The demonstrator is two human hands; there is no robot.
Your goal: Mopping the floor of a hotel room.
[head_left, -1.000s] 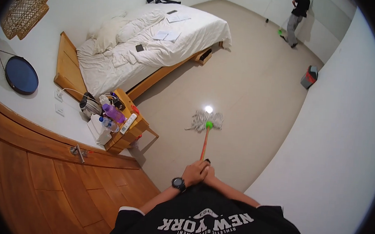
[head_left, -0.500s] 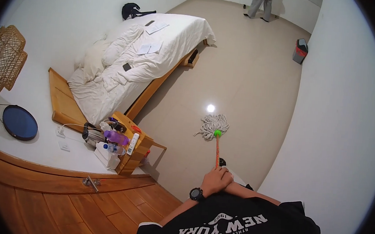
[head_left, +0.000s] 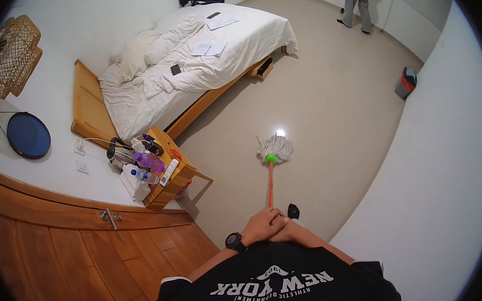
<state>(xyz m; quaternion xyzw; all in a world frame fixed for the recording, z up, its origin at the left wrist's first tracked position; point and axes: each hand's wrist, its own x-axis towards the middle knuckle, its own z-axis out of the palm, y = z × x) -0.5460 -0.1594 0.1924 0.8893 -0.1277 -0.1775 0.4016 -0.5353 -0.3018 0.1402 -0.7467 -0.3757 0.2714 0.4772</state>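
A mop with an orange handle (head_left: 271, 184) and a green socket lies with its grey string head (head_left: 278, 146) spread on the beige tiled floor. My left hand (head_left: 262, 224), with a black watch at its wrist, is closed around the upper part of the handle. Close against it, my right hand (head_left: 284, 230) is also at the handle, its fingers mostly covered by the left hand. The handle's top end is hidden by my hands and body. A dark shoe (head_left: 293, 211) shows just ahead of my right arm.
A bed with white bedding (head_left: 202, 62) stands left of the mop. Nearer is a wooden nightstand (head_left: 165, 198) crowded with bottles. A wooden door (head_left: 114, 253) lies at lower left, a white wall (head_left: 419, 181) to the right. A bin (head_left: 406, 83) and a standing person (head_left: 358, 10) are farther off.
The view has shifted, with the room sliding right and up. Relative to the bed, the mop head has moved left, and its strings now fan out ahead of the socket. Both hands stay on the handle.
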